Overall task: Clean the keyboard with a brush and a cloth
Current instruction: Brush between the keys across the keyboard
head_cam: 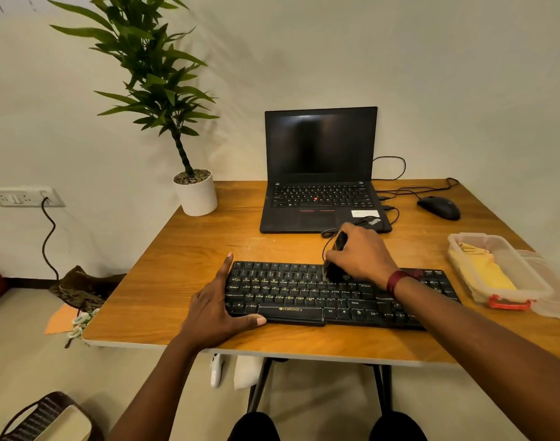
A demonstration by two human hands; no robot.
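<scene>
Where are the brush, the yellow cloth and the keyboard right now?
brush (334, 270): head view, dark bristle end on the keys.
yellow cloth (487, 273): head view, folded middle, inside the clear container.
keyboard (291, 309): head view, spacebar with the logo.

You have a single view, from a wide-angle camera on your head, looking forward and down across the wooden table (183, 265). It sits close above the near edge: your forearms enter from the bottom of the frame, and your knees show at the bottom centre. The keyboard (336, 297) lies in the lower middle, the laptop (320, 173) just above centre, and the wall fills the upper half. The wide lens bends the table edges outward and takes in the floor at lower left. No second view shares this scene.
</scene>
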